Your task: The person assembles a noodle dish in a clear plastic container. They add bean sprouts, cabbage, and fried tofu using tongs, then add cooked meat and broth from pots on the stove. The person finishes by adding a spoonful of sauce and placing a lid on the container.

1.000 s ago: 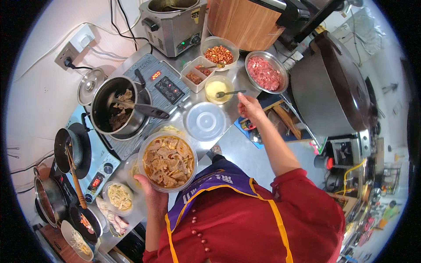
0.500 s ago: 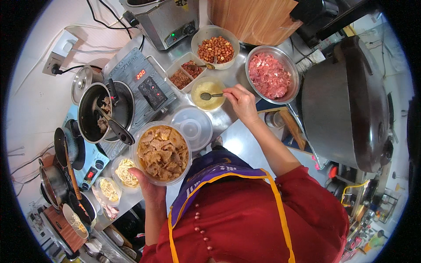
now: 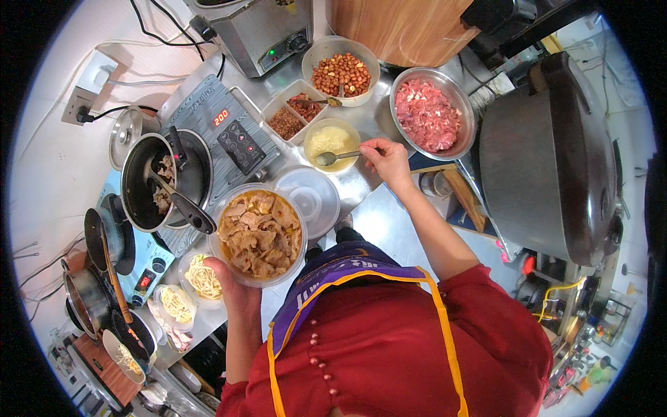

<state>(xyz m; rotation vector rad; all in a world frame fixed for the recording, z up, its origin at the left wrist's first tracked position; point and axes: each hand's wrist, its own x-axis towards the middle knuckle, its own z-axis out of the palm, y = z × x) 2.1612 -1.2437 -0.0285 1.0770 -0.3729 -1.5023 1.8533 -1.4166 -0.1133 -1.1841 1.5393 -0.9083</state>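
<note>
My left hand (image 3: 235,281) is closed around the near left side of a round clear tub (image 3: 303,240), which holds cooked sliced meat (image 3: 256,240) in brown broth. A metal spoon (image 3: 342,157) is pinched by its handle in my right hand (image 3: 386,162). Its bowl is over the near edge of a small plastic tub of minced garlic (image 3: 331,138) in pale liquid. Beyond that stand a divided container of red chili flakes (image 3: 285,125) and a tub of peanuts (image 3: 340,75). A clear plastic lid (image 3: 314,203) lies between the meat tub and the garlic.
To the right is a steel bowl of raw meat (image 3: 429,115) beside a big dark pot (image 3: 531,160). On the left, a saucepan (image 3: 139,208) with a ladle stands on an induction cooker (image 3: 243,149). Noodle bowls (image 3: 203,278) sit near my left hand.
The spoon's bowl has moved from the middle of the garlic toward the tub's near edge, and my right hand has shifted slightly right and nearer. My left hand still holds the meat tub.
</note>
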